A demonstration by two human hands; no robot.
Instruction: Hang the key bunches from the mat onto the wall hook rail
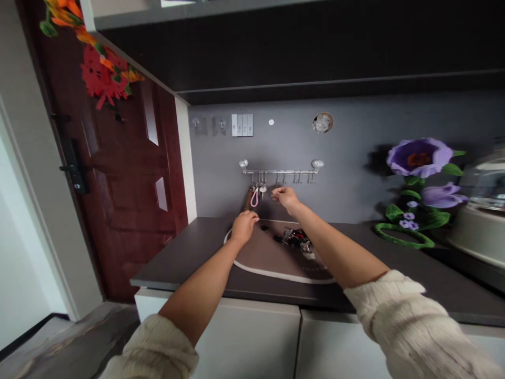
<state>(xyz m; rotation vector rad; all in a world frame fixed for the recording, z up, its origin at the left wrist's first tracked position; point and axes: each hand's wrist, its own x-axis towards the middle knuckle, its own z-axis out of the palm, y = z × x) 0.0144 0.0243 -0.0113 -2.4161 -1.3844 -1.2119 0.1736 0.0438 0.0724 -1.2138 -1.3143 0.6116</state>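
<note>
My right hand point(286, 198) is raised just below the hook rail point(281, 172), its thumb and fingertips pinched together; anything between them is too small to make out. Lower and to the left, my left hand point(243, 227) hovers over the mat's left part with fingers curled together; whether it grips something is hidden. A brown strap point(249, 200) hangs down behind its fingertips. From the rail's left hooks dangle silver keys point(263, 189) and a pink loop keychain point(254, 198). A pile of keys and dark keychains point(295, 239) lies on the brown mat point(260, 258), partly behind my right forearm.
The mat rests on a dark countertop point(177, 258) under a low overhead cabinet point(315, 52). To the right stand purple plush flowers point(420, 158) and a white appliance point(479, 231). Light switches point(242, 125) and small wall hooks point(221, 125) are above the rail. A red-brown door point(130, 210) is at left.
</note>
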